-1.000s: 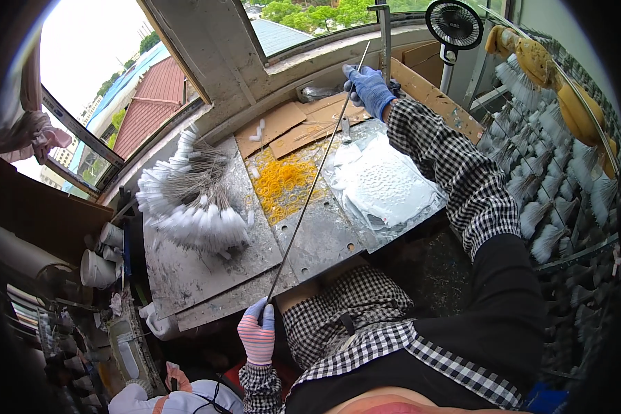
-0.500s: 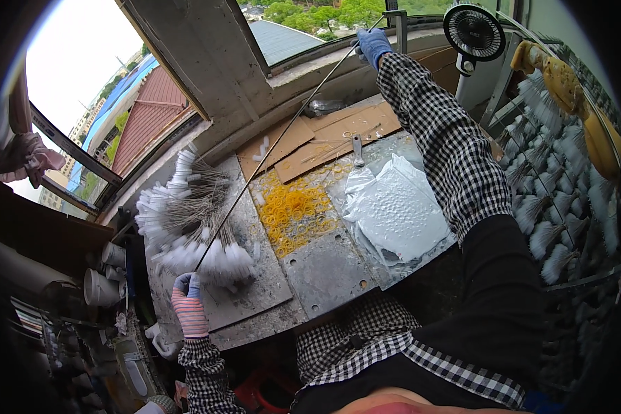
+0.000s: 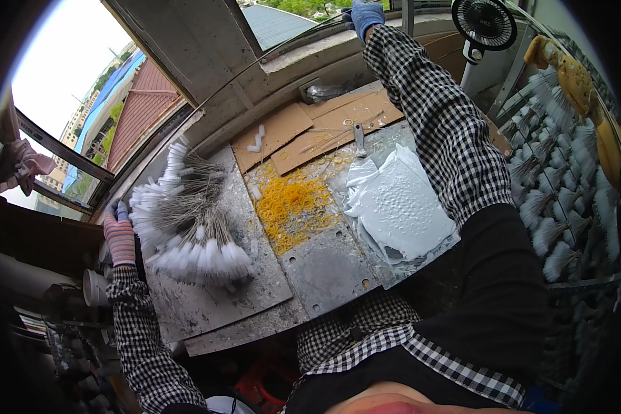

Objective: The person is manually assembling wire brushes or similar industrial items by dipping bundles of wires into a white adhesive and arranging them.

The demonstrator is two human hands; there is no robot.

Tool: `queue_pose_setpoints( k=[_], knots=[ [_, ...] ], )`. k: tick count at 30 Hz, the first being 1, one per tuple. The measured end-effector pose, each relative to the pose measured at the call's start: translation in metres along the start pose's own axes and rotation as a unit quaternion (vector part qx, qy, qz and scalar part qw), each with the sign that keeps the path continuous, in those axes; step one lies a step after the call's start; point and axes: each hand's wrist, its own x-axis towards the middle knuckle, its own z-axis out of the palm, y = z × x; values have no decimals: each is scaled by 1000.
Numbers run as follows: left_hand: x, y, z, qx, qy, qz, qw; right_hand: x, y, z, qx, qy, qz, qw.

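Note:
A long thin rod (image 3: 262,59) stretches across the far side of the bench. My right hand (image 3: 367,18), in a blue glove, grips one end by the window frame. My left hand (image 3: 120,234), in a pink-and-blue striped glove, is at the left bench edge with fingers closed at what appears to be the other end. Beside it lies a heap of white-tufted wire brushes (image 3: 200,259). Loose yellow rings (image 3: 293,200) cover the middle of the bench. To their right spreads thick white paste (image 3: 401,203), with a scraper (image 3: 359,140) at its far edge.
Flat cardboard sheets (image 3: 272,138) lie along the back of the bench. A round black fan (image 3: 484,26) stands at far right. Racks of white brushes (image 3: 552,179) fill the right side. White tubs (image 3: 95,286) sit left of the bench. Windows line the far side.
My left hand has moved left and away from me, from the bench's near edge to beyond the brush heap's left side. My right hand has shifted slightly up and left. The rod has swung toward the window.

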Motion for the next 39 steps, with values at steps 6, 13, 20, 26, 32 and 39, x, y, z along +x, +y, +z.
queue_pose_setpoints(
  k=[6, 13, 20, 26, 32, 39],
  knots=[
    [170, -7, -160, 62, 65, 112, 990, -140, -98, 68, 471, -282, 84, 831],
    [133, 2, 64, -42, -43, 147, 987, -115, -35, 63, 386, -368, 86, 842],
    [145, 20, 30, 360, -25, 25, 932, -137, -84, 120, 431, -232, 127, 862],
    [86, 35, -29, -87, -4, 43, 995, -143, -83, 113, 406, -214, 80, 885],
    [55, 76, 7, 255, -20, 70, 964, -154, -70, 105, 449, -254, 98, 851],
    [38, 88, 3, 269, 47, 185, 944, -239, -85, 71, 373, -307, 65, 873]
  ],
)
